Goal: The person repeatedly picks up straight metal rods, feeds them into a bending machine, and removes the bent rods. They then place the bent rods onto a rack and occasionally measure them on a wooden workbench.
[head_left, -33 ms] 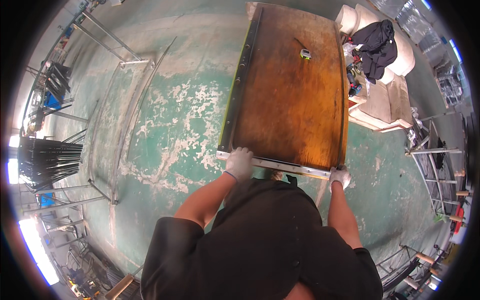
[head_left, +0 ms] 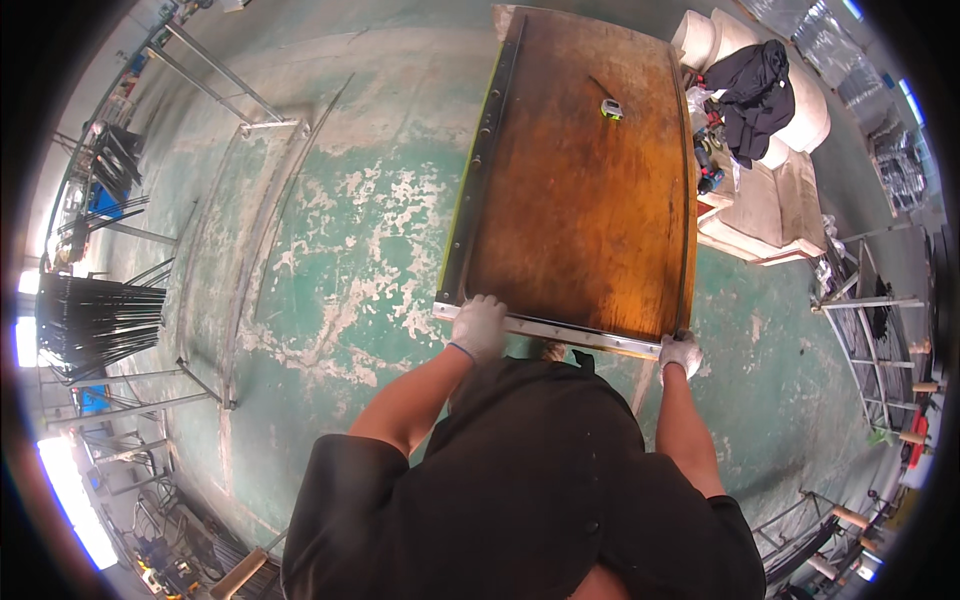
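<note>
In front of me stands a work table with a worn brown wooden top (head_left: 590,200). A silvery metal strip (head_left: 580,333) runs along its near edge, and a dark metal bar (head_left: 482,160) with several studs lines its left edge. My left hand (head_left: 480,327), in a whitish glove, is closed over the near strip by the left corner. At the near right corner my right hand (head_left: 681,353), gloved too, closes on the near end of a thin dark strip (head_left: 690,200) along the right edge; its fingertips are partly hidden. A tape measure (head_left: 611,109) lies toward the far end.
Right of the table stands a beige sofa (head_left: 760,205) with dark clothing (head_left: 755,95) and a cordless drill (head_left: 708,172) on it. Metal racks (head_left: 870,302) stand at the far right. Black rods (head_left: 100,315) rest on a rack at the left. The green floor (head_left: 340,250) has peeling paint.
</note>
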A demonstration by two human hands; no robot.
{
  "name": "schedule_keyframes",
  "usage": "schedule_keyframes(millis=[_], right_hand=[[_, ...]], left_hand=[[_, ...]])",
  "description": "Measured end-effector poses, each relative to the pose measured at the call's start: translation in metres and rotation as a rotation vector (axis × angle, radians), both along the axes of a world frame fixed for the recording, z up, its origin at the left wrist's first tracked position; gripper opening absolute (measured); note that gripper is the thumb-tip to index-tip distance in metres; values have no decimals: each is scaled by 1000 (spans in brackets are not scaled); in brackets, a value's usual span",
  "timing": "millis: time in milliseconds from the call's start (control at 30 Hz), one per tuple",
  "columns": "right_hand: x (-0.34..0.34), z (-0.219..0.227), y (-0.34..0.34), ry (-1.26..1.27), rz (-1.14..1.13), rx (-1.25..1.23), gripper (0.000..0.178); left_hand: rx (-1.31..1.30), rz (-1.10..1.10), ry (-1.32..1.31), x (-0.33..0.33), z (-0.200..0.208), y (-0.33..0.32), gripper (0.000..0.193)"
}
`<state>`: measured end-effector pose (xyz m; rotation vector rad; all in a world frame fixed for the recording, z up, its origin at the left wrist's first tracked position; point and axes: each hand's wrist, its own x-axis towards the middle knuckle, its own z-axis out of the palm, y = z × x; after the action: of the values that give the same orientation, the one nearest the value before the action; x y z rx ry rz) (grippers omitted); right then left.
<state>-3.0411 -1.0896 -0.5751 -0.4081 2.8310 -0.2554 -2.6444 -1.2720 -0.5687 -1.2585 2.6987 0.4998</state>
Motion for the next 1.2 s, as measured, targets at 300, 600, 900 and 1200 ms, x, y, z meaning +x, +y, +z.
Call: schedule_keyframes(millis=[300, 600, 900, 1200], right_hand=[[-2, -11, 2, 26, -39, -24, 38], [-17, -20, -1, -5, -33, 99, 45], [-42, -5, -48, -182, -29, 38, 44], [-33, 48, -61, -295, -327, -546, 63]], left_hand=[[-11, 24, 42, -1, -4, 3, 22], [-30, 9, 82, -8, -2, 0, 21], [-34, 45, 138, 12, -24, 0, 29], [78, -34, -61, -14, -8, -25, 33]])
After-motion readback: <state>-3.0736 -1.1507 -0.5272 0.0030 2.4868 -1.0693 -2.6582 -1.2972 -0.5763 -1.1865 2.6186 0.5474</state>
